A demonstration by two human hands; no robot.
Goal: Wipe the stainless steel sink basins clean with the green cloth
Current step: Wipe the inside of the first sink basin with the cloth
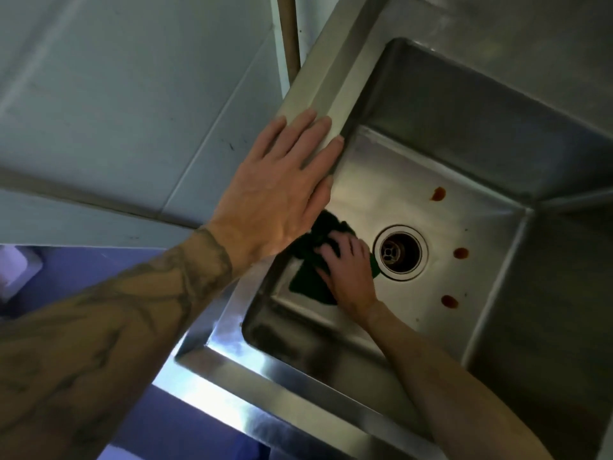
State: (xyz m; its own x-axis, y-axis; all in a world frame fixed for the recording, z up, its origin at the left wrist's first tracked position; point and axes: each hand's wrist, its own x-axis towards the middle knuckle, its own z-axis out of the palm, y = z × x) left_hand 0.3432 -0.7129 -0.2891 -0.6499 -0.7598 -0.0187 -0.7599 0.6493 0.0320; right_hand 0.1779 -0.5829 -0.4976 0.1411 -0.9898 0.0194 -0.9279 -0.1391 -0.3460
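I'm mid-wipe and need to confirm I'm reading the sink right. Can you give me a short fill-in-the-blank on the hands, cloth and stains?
1. The right hand grips the dark green cloth on the floor of the stainless steel sink basin, right beside the round metal ____.
2. The left hand lies flat, fingers straight, on the sink's ____.
3. ____ reddish-brown stains dot the basin floor, all on the side of the opening away from the cloth.

Missing words: drain; rim; Three.

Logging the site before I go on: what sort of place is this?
Likely a commercial kitchen or scullery: a deep steel sink with a wide rim, a big drain, and pale tiles beside it. The right hand grips the cloth in it.
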